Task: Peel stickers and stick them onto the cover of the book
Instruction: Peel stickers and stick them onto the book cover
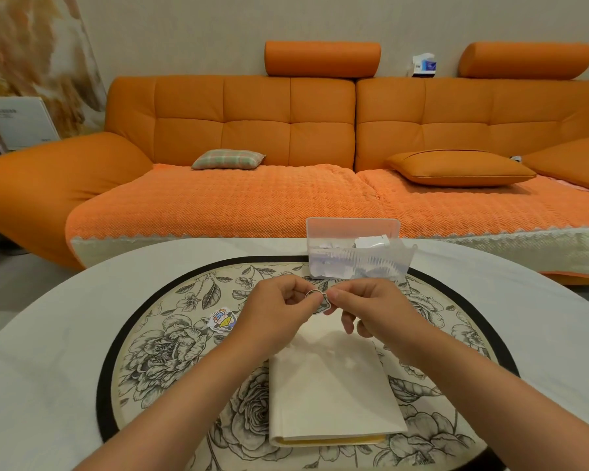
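Note:
A cream book [334, 399] lies closed on the floral round mat [170, 348], its plain cover facing up. Above its far edge my left hand [279, 311] and my right hand [371, 307] meet, both pinching one small sticker [322, 302] between thumbs and fingertips. The sticker is mostly hidden by my fingers; a curled edge shows between them. A colourful cartoon sticker [222, 319] lies flat on the mat to the left of my left hand.
A clear plastic box [354, 249] with white papers inside stands at the mat's far edge, just beyond my hands. The white table [48, 334] surrounds the mat. An orange sofa [286, 147] with cushions fills the background.

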Motion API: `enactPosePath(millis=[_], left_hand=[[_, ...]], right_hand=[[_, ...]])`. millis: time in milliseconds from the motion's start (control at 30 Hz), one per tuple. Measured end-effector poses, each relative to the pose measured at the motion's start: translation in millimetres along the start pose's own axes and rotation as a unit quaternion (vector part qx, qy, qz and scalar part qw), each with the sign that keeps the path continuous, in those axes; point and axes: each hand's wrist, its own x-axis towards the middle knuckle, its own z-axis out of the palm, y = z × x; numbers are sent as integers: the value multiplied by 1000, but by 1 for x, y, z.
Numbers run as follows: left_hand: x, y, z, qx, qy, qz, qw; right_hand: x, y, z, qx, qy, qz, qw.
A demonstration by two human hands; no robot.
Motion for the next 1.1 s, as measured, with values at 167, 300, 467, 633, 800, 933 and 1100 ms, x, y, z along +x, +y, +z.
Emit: enactPosePath(millis=[167,300,467,633,800,933,1100], left_hand=[[-2,1,1,11,-9,4,1000],[-3,0,2,16,-13,1,1000],[-4,4,1,9,-9,-4,1000],[-5,5,1,11,-6,1,1000],[-5,3,3,16,-5,7,1000],[-6,4,5,22,4,8,1000],[-9,6,7,21,8,12,1000]], right_hand=[[-2,0,-3,-65,14,-16,998],[-1,3,-3,-150,30,-65,986],[-2,3,-5,-131,22,-62,989],[-3,3,-2,-136,31,-65,988],[-4,4,1,-180,41,-88,979],[-3,8,3,-205,55,-125,969],[-3,11,3,-268,68,-143,950]])
